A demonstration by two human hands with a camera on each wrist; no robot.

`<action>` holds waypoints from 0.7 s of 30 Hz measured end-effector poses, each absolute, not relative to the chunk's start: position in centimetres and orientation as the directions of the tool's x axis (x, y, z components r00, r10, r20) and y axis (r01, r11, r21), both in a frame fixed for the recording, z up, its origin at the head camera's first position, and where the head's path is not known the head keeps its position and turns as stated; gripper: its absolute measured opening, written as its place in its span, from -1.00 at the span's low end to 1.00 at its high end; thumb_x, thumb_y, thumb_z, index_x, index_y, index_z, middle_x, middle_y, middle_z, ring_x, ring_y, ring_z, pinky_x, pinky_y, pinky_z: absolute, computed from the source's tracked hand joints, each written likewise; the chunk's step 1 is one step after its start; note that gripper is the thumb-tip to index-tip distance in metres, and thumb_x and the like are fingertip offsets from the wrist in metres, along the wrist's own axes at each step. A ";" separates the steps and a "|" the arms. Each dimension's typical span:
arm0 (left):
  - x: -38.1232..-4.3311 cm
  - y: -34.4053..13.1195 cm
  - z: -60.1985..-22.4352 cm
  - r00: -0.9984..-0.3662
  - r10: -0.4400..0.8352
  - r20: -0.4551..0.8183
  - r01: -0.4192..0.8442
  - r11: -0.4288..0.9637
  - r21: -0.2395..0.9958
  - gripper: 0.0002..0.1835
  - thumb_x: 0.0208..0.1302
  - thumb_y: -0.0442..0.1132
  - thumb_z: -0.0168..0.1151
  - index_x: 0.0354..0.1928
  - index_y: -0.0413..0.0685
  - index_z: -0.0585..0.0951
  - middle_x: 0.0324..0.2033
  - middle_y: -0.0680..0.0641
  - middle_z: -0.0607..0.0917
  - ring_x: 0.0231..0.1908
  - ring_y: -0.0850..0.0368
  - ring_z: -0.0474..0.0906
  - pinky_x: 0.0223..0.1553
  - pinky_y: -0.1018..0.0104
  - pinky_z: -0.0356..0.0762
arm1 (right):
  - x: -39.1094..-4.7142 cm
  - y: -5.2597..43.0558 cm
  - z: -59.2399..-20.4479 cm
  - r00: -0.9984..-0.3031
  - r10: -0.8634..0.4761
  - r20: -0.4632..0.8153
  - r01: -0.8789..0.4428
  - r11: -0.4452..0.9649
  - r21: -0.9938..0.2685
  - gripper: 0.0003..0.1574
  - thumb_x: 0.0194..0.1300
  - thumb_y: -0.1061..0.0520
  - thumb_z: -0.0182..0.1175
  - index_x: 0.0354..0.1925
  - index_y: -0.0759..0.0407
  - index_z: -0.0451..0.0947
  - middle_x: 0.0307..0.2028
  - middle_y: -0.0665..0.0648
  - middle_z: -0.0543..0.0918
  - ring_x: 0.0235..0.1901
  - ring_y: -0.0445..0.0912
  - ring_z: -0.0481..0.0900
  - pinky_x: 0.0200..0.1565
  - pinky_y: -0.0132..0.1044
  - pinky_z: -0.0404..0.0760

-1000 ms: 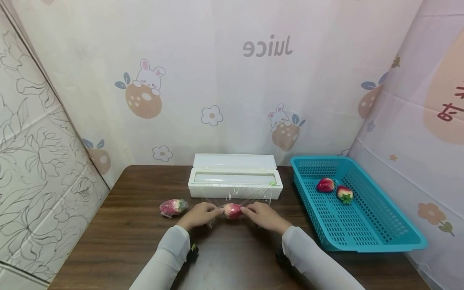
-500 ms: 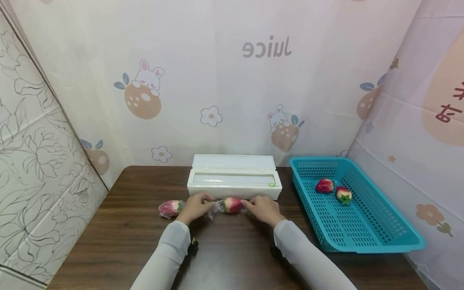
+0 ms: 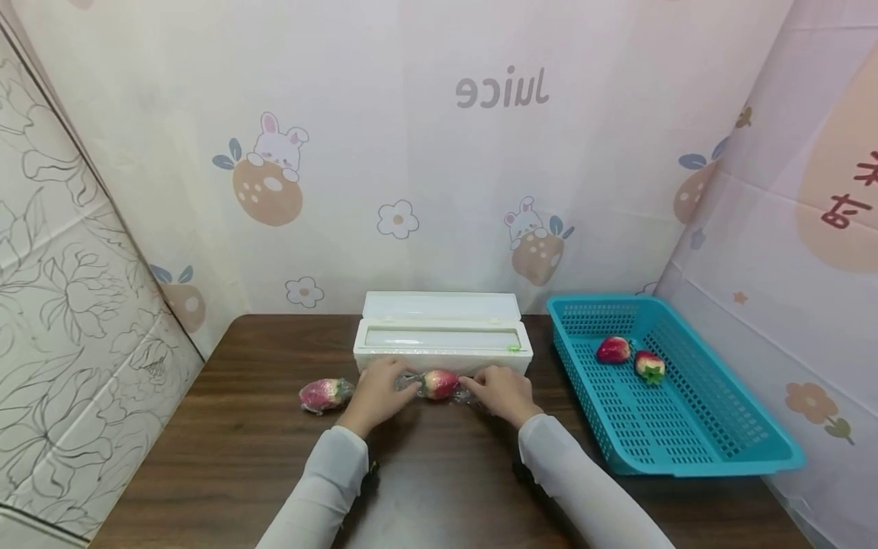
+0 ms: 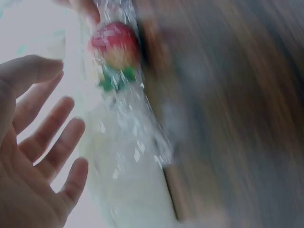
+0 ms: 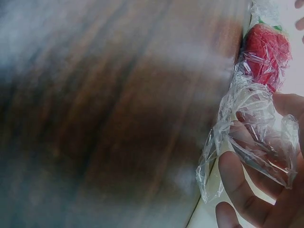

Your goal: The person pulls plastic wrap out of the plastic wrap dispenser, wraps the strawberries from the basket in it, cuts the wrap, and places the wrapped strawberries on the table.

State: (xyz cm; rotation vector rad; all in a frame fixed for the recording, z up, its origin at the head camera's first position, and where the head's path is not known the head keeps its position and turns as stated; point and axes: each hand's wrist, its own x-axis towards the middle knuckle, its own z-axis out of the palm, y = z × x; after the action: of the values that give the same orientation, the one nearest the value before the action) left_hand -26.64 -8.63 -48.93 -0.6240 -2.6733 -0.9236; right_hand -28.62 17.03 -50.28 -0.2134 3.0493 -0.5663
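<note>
A strawberry [image 3: 440,384] wrapped in clear cling film lies in front of a white cling film box [image 3: 442,358], its leafy end to the left. The twisted film tail [image 4: 130,123] beyond the leaves hangs loose in the left wrist view. Beside that tail, my left hand [image 4: 38,128] has relaxed, spread fingers and holds nothing. My right hand [image 5: 266,175] holds the crumpled film [image 5: 256,109] at the strawberry's pointed end, thumb at the tip, fingers curled behind the film. Left of my left hand [image 3: 380,393] lies another wrapped strawberry [image 3: 324,395].
A blue plastic basket [image 3: 693,446] stands at the right with two unwrapped strawberries, one [image 3: 613,350] behind the other [image 3: 648,367]. The box's lid [image 3: 442,306] is raised at the back. Dark wood table [image 3: 226,457] shows in front.
The film sheet that stretched from the box to the strawberry no longer shows. Strawberry and hands have moved back toward the box. My left hand has come off the film tail.
</note>
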 end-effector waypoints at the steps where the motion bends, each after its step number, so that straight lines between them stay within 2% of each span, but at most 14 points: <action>1: -26.5 -8.2 -48.8 -0.861 0.346 0.373 0.502 0.699 0.510 -0.80 0.25 -0.13 0.41 -0.10 0.05 0.74 -0.06 -0.04 0.70 0.06 -0.08 0.55 0.07 -0.24 0.43 | -28.6 17.1 -50.2 -0.990 -0.139 -0.008 -0.127 0.925 -0.358 -0.34 0.37 -0.46 0.07 -0.66 -0.12 0.57 -0.75 -0.08 0.49 -0.63 -0.13 0.45 -0.44 -0.15 0.38; 6: -26.3 -6.6 -48.6 -0.812 0.442 0.381 0.581 0.675 0.455 -0.81 0.25 -0.19 0.41 -0.10 0.04 0.75 -0.12 0.02 0.71 0.01 -0.03 0.56 0.00 -0.15 0.47 | -28.6 17.0 -49.9 -0.991 -0.133 -0.002 -0.124 0.925 -0.359 -0.40 0.38 -0.43 0.09 -0.52 -0.11 0.69 -0.71 -0.10 0.50 -0.61 -0.13 0.45 -0.43 -0.16 0.39; 12: -26.2 -6.4 -48.9 -0.815 0.457 0.356 0.578 0.682 0.448 -0.77 0.25 -0.19 0.40 -0.05 0.06 0.75 -0.05 0.03 0.70 0.04 -0.02 0.55 0.04 -0.13 0.46 | -28.0 17.3 -49.5 -0.989 -0.145 0.013 -0.139 0.919 -0.370 -0.47 0.37 -0.39 0.13 -0.31 -0.06 0.77 -0.67 -0.12 0.53 -0.60 -0.15 0.47 -0.44 -0.15 0.43; 15: -26.2 -6.7 -48.9 -0.812 0.447 0.375 0.580 0.686 0.439 -0.75 0.25 -0.16 0.40 -0.02 0.07 0.74 0.01 0.00 0.69 0.07 -0.03 0.54 0.04 -0.14 0.46 | -27.9 17.7 -49.3 -0.990 -0.139 0.019 -0.136 0.916 -0.376 -0.49 0.36 -0.38 0.15 -0.22 -0.06 0.77 -0.56 -0.13 0.61 -0.54 -0.16 0.48 -0.37 -0.13 0.48; 18: -26.5 -7.5 -48.8 -0.827 0.344 0.445 0.543 0.695 0.471 -0.74 0.22 -0.19 0.41 -0.04 0.06 0.74 0.04 -0.06 0.67 0.09 -0.09 0.52 0.05 -0.17 0.45 | -27.7 18.2 -49.0 -0.990 -0.130 0.048 -0.138 0.911 -0.388 -0.54 0.36 -0.35 0.18 -0.15 -0.08 0.75 -0.42 -0.14 0.67 -0.48 -0.18 0.50 -0.29 -0.10 0.54; 21: -27.1 -8.8 -48.8 -0.860 0.114 0.497 0.421 0.709 0.566 -0.66 0.17 -0.24 0.43 0.02 -0.02 0.69 0.11 -0.18 0.60 0.12 -0.21 0.45 0.06 -0.22 0.41 | -27.5 18.9 -48.5 -0.988 -0.127 0.090 -0.154 0.899 -0.411 -0.64 0.37 -0.25 0.23 -0.14 -0.07 0.73 -0.34 -0.12 0.68 -0.44 -0.18 0.52 -0.26 -0.10 0.58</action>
State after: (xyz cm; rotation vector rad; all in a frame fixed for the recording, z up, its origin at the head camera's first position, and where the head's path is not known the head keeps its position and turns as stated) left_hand -27.11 -8.79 -48.78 -0.4128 -2.4857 -0.9726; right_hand -27.48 18.95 -48.48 -0.2311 3.1207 -0.6828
